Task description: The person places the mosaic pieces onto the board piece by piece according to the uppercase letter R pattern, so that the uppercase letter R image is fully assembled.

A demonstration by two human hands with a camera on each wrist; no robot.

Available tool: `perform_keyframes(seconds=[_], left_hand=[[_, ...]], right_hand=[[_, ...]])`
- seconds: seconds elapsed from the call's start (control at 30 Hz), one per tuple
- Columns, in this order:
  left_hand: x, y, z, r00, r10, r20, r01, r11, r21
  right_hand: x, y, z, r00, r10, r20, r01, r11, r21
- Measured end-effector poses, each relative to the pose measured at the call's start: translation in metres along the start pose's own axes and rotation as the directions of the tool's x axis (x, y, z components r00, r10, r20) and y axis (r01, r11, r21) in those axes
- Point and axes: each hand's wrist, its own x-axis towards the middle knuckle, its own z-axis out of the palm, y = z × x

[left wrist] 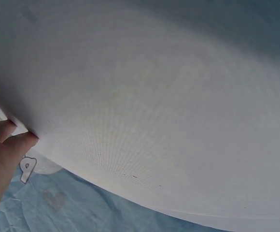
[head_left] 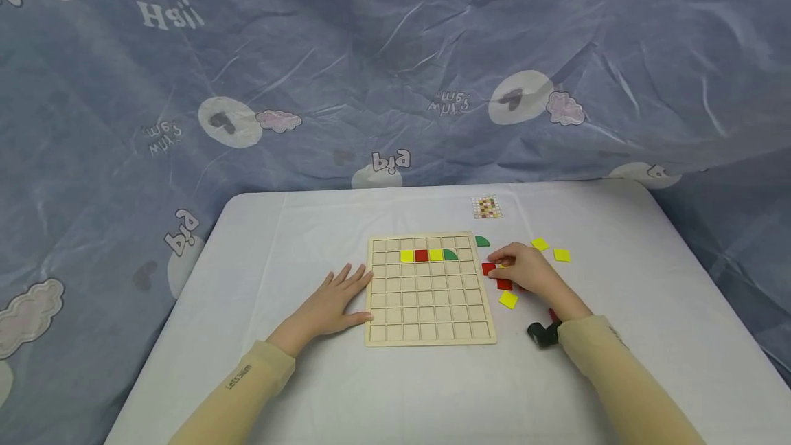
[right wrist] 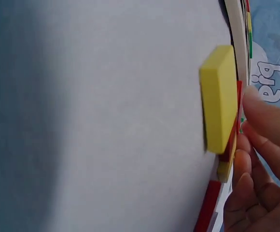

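My left hand (head_left: pixel 336 297) lies flat steadying the grid board (head_left: pixel 428 325) mid-worktop, while my right hand (head_left: pixel 524 268) pinches a red tile (head_left: pixel 488 268) (fingers curled) just off the board's right edge.

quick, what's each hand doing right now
Left hand: open, flat on the table against the wooden grid board.
Right hand: fingers curled over loose red tiles; grip cannot be told.

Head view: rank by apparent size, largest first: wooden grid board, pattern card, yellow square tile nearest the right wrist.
1. wooden grid board, by far the largest.
2. pattern card.
3. yellow square tile, slightly smaller than the card; the card lies farther from the camera, so the gap is unsure.
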Motion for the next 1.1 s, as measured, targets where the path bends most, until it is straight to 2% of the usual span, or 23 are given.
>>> perform_keyframes(seconds=[0.13,0.63,0.83,1.1], left_hand=[[0.000,0.000,0.000,1.000,-0.001,-0.001,0.001,1.000,-0.003],[-0.001,0.002,-0.001,1.000,-0.004,0.003,0.004,1.000,0.003],[-0.001,0.002,-0.001,1.000,-0.004,0.002,0.004,1.000,0.002],[-0.001,0.002,-0.001,1.000,-0.015,0.006,0.015,1.000,-0.004]], right_hand=[[0.001,-0.004,0.003,0.999,-0.028,-0.024,0.027,0.999,-0.031],[-0.005,-0.018,-0.002,0.998,0.029,0.049,-0.029,1.000,0.005],[-0.003,-0.029,-0.008,1.000,-0.003,0.019,0.002,1.000,0.029],[0.007,-0.047,0.013,0.999,-0.045,0.007,0.043,0.990,0.137]])
